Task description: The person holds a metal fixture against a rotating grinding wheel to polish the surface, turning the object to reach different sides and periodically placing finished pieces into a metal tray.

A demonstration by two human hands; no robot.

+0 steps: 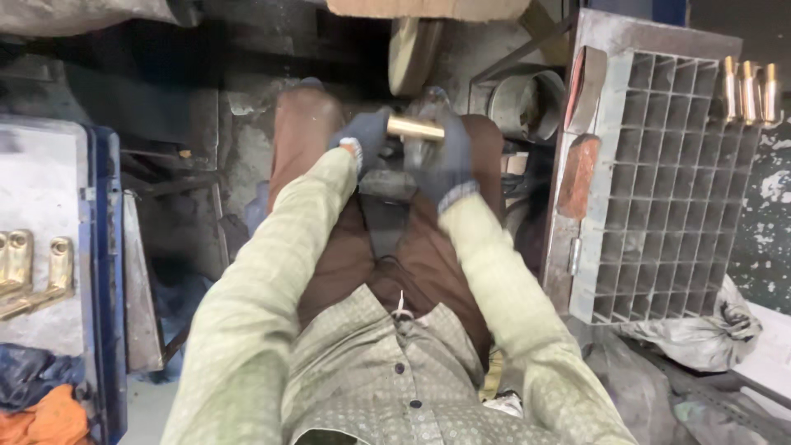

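A short brass tube [415, 127] lies crosswise between two gloved hands, held out over the person's knees. The right hand [445, 161], in a dark blue knit glove, closes its grip around the tube's right end, while the left hand [362, 142], gloved the same way, pinches the tube's left end; both grips are clenched on the brass, though motion blur hides the single fingers. Just behind and above the tube stands a pale buffing wheel [412, 53], seen edge-on, near the brass but whether touching cannot be told.

Pale green patterned sleeves run back from the gloves to a buttoned shirt, and brown trousers [309, 132] spread beneath the hands, with a dark strap [385, 216] hanging between the thighs. The room around the hands is tight. To the right, close beside the right forearm, a grey metal grid tray [667, 189] of square cells leans upright, its left edge bordered by a flat plate bearing two reddish bars [578, 175]. Three more brass pieces [748, 91] stand at the tray's top right corner. To the left, well apart from the hands, a blue-edged surface [41, 189] carries brass fittings [29, 268] at the frame's edge. A grey sack [700, 330] slumps below the tray, and orange cloth [49, 416] lies at the lower left corner.
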